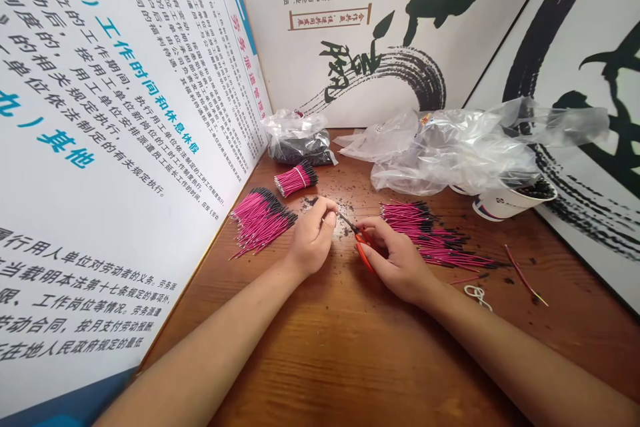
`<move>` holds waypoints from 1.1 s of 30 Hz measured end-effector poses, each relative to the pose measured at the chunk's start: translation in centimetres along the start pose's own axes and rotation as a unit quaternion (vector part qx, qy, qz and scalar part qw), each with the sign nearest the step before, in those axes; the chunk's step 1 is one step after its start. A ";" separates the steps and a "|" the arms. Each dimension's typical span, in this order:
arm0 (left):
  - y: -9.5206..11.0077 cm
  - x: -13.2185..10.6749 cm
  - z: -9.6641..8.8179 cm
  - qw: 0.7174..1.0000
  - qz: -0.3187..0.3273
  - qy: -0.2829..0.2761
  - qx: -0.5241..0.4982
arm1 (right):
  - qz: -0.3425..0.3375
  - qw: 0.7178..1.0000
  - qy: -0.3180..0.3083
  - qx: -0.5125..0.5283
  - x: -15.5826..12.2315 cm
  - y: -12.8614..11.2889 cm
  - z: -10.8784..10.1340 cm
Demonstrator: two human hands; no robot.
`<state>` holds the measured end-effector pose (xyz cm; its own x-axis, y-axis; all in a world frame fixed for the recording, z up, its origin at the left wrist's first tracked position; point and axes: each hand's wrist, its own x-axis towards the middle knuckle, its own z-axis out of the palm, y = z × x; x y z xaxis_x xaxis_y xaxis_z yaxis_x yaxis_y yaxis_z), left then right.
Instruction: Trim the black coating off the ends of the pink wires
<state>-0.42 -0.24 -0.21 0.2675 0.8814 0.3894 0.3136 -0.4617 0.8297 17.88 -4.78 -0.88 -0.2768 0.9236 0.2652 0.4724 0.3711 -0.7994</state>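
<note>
My right hand [400, 263] is closed round the orange-red handles of a pair of small scissors [367, 248], whose dark blades point up and left toward my left hand. My left hand [313, 233] is pinched shut at the blade tips, and what it holds is too small or hidden to name. Left of it lies a loose pile of magenta wires with black ends [260, 220]. Close behind stands a banded bundle of similar wires [296, 179]. Beyond my right hand more magenta wires [435, 233] are spread in a long heap.
Black scraps [345, 213] litter the wooden table [345, 360] around my hands. A plastic bag of black pieces [303, 147] sits at the back, with crumpled clear bags [450, 147] over paper cups [515, 205] at the right. A stray wire [525, 273] and white rubber bands [477, 295] lie right. Printed panels [350, 33] enclose the table.
</note>
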 end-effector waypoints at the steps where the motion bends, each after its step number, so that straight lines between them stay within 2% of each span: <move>1: 0.0 0.0 0.0 1.000 0.000 0.000 0.001 | -0.001 1.000 0.001 -0.001 0.0 0.0 0.0; 9: 0.0 0.0 0.1 1.000 0.002 0.000 0.004 | -0.003 1.000 -0.002 -0.019 -0.1 0.1 -0.1; 16: 0.2 0.0 0.0 1.000 0.000 0.000 0.009 | 0.003 1.000 0.012 0.006 -0.1 0.1 -0.1; 22: 0.4 -0.2 -0.1 0.995 0.052 -0.022 0.082 | -0.008 0.997 0.041 0.071 -0.2 0.2 0.2; 25: 1.0 -0.1 -0.3 0.975 0.091 -0.075 0.190 | -0.026 0.988 0.103 0.115 -0.4 0.1 0.3; 28: 1.6 0.2 -1.5 0.935 0.084 -0.124 0.322 | -0.035 0.981 0.141 0.129 -0.4 -0.1 0.3; 31: 1.5 0.9 -3.7 0.901 0.039 -0.110 0.418 | -0.035 0.980 0.146 0.133 -0.4 -0.2 0.4; 33: 1.3 1.4 -5.2 0.891 0.015 -0.080 0.446 | -0.042 0.974 0.161 0.150 -0.4 -0.2 0.5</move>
<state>-4.38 0.95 3.49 0.3911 0.8750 0.2852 0.8850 -0.4427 0.1446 17.49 -5.22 -1.10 -0.0032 0.8913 0.4534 0.1796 0.4465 -0.8766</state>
